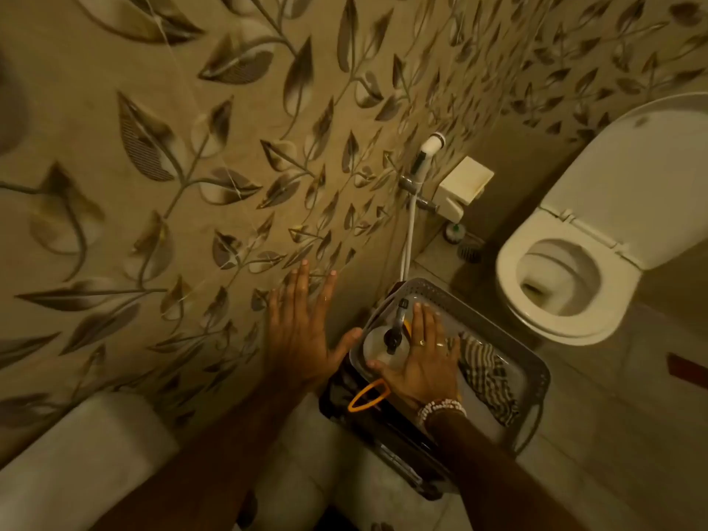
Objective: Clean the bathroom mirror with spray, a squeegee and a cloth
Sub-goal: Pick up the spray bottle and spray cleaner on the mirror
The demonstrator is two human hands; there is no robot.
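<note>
A grey perforated basket (pixel 534 381) stands on the floor against the leaf-patterned wall. Inside it lies a clear spray bottle (pixel 377 344) with a dark trigger head, and a striped cloth (pixel 486 377) is bunched at its right side. An orange-handled tool (pixel 367 396) pokes out at the basket's near left corner; its head is hidden. My right hand (pixel 423 362) hovers flat over the basket, fingers spread, just right of the bottle, holding nothing. My left hand (pixel 302 323) is spread open beside the basket, in front of the wall. No mirror is in view.
A white toilet (pixel 567 277) with its lid up stands to the right. A hand-held bidet sprayer (pixel 431 147) and a white box (pixel 463 185) hang on the wall above the basket. A toilet brush (pixel 465 249) sits in the corner. A white rounded basin edge (pixel 76 465) fills the lower left.
</note>
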